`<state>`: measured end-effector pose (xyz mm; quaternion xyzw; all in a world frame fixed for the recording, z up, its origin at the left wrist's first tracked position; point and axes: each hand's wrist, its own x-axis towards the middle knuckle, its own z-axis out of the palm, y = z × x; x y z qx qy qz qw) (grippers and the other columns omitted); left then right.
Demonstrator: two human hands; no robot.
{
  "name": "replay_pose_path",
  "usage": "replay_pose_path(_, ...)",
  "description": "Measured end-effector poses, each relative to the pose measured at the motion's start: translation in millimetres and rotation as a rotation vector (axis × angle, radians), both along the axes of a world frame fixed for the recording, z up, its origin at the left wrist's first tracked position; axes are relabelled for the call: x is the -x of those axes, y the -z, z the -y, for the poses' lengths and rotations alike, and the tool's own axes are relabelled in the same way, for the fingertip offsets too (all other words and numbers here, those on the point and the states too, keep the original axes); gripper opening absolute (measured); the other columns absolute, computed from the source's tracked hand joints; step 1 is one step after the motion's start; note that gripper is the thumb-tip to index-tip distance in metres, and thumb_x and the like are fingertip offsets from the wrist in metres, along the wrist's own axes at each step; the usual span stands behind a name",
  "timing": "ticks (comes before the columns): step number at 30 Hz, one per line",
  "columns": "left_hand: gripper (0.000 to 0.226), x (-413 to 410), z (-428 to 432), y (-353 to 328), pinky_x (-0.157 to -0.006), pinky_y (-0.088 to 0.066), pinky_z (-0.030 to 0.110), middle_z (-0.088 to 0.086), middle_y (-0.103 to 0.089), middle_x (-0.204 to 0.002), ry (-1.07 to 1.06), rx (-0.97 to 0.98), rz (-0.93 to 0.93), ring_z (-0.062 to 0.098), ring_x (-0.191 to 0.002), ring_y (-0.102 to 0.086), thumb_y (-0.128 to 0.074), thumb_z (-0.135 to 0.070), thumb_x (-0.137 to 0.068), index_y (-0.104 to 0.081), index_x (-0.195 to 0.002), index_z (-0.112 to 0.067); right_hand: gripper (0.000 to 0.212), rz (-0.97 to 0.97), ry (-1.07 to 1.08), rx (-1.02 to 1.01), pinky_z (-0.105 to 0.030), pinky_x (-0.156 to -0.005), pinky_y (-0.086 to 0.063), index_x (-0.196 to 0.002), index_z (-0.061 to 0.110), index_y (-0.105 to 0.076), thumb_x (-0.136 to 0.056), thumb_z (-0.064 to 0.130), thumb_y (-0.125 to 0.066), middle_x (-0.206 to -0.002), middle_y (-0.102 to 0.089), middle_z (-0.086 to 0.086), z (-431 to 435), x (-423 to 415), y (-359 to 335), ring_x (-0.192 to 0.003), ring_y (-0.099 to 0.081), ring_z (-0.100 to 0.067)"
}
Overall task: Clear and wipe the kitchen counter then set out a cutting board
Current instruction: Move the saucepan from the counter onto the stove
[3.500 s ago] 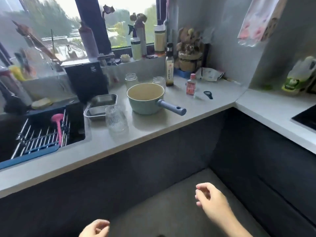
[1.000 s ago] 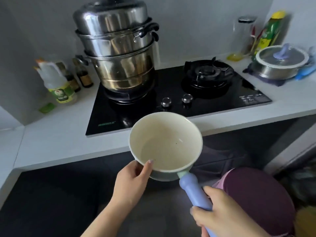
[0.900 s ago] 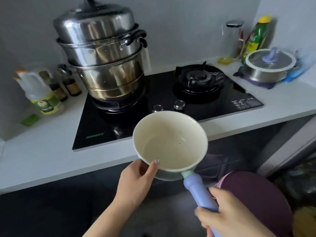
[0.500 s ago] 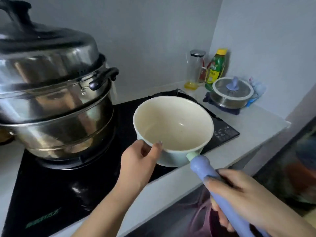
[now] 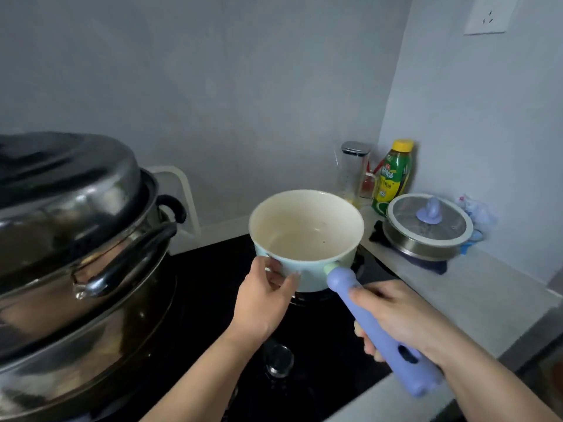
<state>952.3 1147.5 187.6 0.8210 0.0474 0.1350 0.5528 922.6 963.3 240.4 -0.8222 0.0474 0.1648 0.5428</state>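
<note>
A pale green saucepan (image 5: 307, 229) with a cream inside sits low over the right burner of the black stovetop (image 5: 213, 300); whether it touches the burner I cannot tell. My right hand (image 5: 399, 318) grips its lilac handle (image 5: 380, 330). My left hand (image 5: 265, 296) cups the pan's near left wall, thumb at the rim. The pan looks empty. No cutting board or cloth is in view.
A tall stacked steel steamer pot (image 5: 76, 263) fills the left burner, close to my left arm. On the grey counter (image 5: 475, 296) at right stand a lidded steel pan (image 5: 426, 229), a green bottle (image 5: 393, 178) and a clear jar (image 5: 353, 169). Walls close the back and right.
I carried the saucepan from the window counter to the stove. Over the last second it went forward and down onto the right burner area, both hands still on it.
</note>
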Motion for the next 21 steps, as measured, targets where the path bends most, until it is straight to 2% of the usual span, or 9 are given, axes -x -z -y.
replay_pose_path(2, 0.026, -13.3, 7.0, 0.9, -0.064, -0.044, 0.018, -0.011, -0.057, -0.079, -0.027, -0.008, 0.016, 0.013, -0.082, -0.059, -0.066, -0.032, -0.076, -0.047, -0.09, -0.024, 0.034, -0.012, -0.014, -0.006, -0.022, -0.039, -0.044, -0.068, 0.004, -0.054, -0.086, 0.034, -0.053, -0.045, -0.057, -0.003, 7.9, -17.1, -1.1, -0.036, -0.054, -0.019)
replay_pose_path(6, 0.044, -32.0, 24.1, 7.3, -0.065, -0.035, 0.009, -0.024, -0.043, -0.088, -0.058, -0.074, 0.044, 0.01, -0.102, -0.047, -0.068, -0.028, -0.075, -0.043, -0.111, -0.023, 0.032, -0.032, -0.035, -0.003, -0.024, -0.039, -0.044, -0.071, 0.002, -0.055, -0.087, 0.03, -0.052, -0.043, -0.057, -0.002, 21.6, -44.7, 2.6, -0.035, -0.054, -0.019)
replay_pose_path(9, 0.058, -41.2, 33.2, 13.8, -0.086, -0.033, 0.017, -0.012, -0.041, -0.104, -0.078, -0.098, 0.028, 0.009, -0.109, -0.038, -0.069, -0.026, -0.074, -0.04, -0.124, -0.021, 0.032, -0.042, -0.045, -0.001, -0.025, -0.039, -0.044, -0.069, 0.003, -0.053, -0.088, 0.029, -0.052, -0.045, -0.056, -0.003, 28.1, -60.0, 7.7, -0.036, -0.053, -0.019)
replay_pose_path(12, 0.063, -45.4, 38.8, 20.8, -0.094, -0.028, 0.022, -0.006, -0.04, -0.112, -0.093, -0.106, -0.01, 0.014, -0.119, -0.035, -0.069, -0.025, -0.073, -0.039, -0.128, -0.024, 0.032, -0.06, -0.053, -0.005, -0.025, -0.04, -0.043, -0.068, 0.003, -0.052, -0.088, 0.029, -0.052, -0.046, -0.056, -0.005, 35.0, -70.5, 13.4, -0.036, -0.054, -0.02)
replay_pose_path(17, 0.06, -50.9, 45.9, 26.7, -0.099, -0.033, 0.026, 0.002, -0.049, -0.124, -0.092, -0.132, -0.012, 0.019, -0.121, -0.04, -0.068, -0.026, -0.074, -0.041, -0.128, -0.023, 0.034, -0.089, -0.066, -0.025, -0.023, -0.038, -0.042, -0.07, 0.0, -0.053, -0.086, 0.03, -0.052, -0.043, -0.055, -0.004, 45.4, -85.9, 18.3, -0.034, -0.052, -0.021)
replay_pose_path(19, 0.061, -51.2, 49.1, 28.2, -0.098, -0.034, 0.026, -0.004, -0.048, -0.119, -0.093, -0.127, -0.015, 0.018, -0.119, -0.041, -0.067, -0.026, -0.074, -0.04, -0.128, -0.023, 0.039, -0.107, -0.075, -0.017, -0.022, -0.037, -0.042, -0.079, -0.007, -0.055, -0.087, 0.031, -0.052, -0.041, -0.056, -0.003, 48.9, -91.1, 19.4, -0.034, -0.052, -0.02)
replay_pose_path(21, 0.061, -50.8, 51.0, 29.4, -0.097, -0.033, 0.025, -0.01, -0.044, -0.114, -0.103, -0.112, -0.011, 0.016, -0.118, -0.04, -0.067, -0.026, -0.075, -0.038, -0.128, -0.025, 0.039, -0.097, -0.111, 0.007, -0.022, -0.037, -0.044, -0.081, -0.005, -0.057, -0.089, 0.033, -0.05, -0.041, -0.057, -0.002, 50.8, -96.1, 19.5, -0.035, -0.054, -0.019)
